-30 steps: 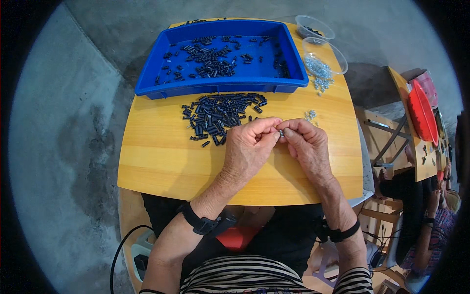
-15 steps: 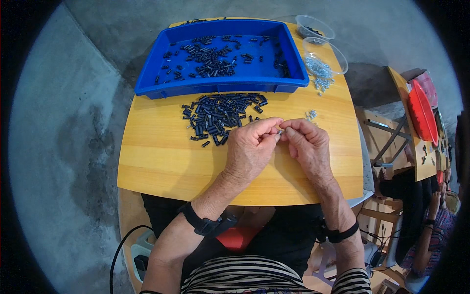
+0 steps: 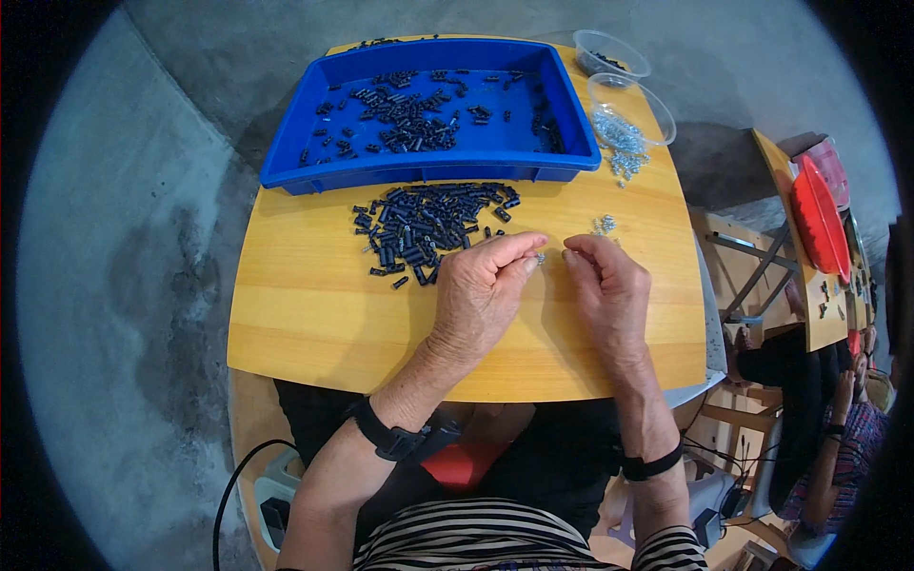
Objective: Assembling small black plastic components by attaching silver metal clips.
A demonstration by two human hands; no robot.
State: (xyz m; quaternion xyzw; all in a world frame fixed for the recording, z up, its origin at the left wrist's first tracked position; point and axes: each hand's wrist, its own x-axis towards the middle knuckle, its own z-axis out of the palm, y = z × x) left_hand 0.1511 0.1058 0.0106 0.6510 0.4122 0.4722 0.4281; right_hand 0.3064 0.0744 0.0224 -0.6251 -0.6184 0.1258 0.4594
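My left hand [image 3: 481, 290] rests on the wooden table [image 3: 314, 314]. Its thumb and fingers pinch a tiny part, with a bit of silver metal [image 3: 539, 257] showing at the tips. My right hand [image 3: 607, 290] lies just to the right of it. Its fingertips are drawn together, a small gap from the left hand's, and nothing shows between them. A heap of small black cylindrical parts [image 3: 428, 224] lies just beyond my left hand. A few small silver screws [image 3: 605, 226] lie beyond my right hand.
A blue tray [image 3: 428, 173] holding more black parts stands at the table's far side. Two clear plastic bowls [image 3: 631, 107] sit at the far right corner, with silver screws spilled beside them. Another table with a red tray [image 3: 819, 214] and a seated person are at right.
My hands, whose fingertips met over the table a second ago, have drawn slightly apart. The silver piece stays at the left hand's fingertips.
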